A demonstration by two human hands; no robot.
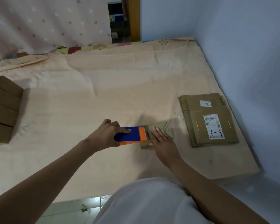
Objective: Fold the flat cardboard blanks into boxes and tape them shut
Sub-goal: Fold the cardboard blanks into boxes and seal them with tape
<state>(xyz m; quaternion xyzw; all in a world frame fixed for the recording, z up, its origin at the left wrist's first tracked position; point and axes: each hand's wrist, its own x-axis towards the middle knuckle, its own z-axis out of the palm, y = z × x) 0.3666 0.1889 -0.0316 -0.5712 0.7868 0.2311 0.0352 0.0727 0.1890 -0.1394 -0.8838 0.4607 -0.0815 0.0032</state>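
Observation:
A small folded cardboard box (165, 127) lies on the bed near the middle right. My left hand (106, 135) grips a blue and orange tape dispenser (131, 136) whose toothed end meets the box's left edge. My right hand (162, 140) lies flat on top of the box with straight fingers, pressing it down and hiding much of its top. A stack of flat cardboard blanks (207, 122) lies to the right of the box; the top one carries a white label marked "4-4".
The work surface is a bed under a peach sheet (103, 94). Several finished brown boxes (3, 107) are stacked at the left edge. A blue wall (249, 54) borders the right side, a dotted curtain (47, 21) hangs behind, and tiled floor (68, 210) shows below.

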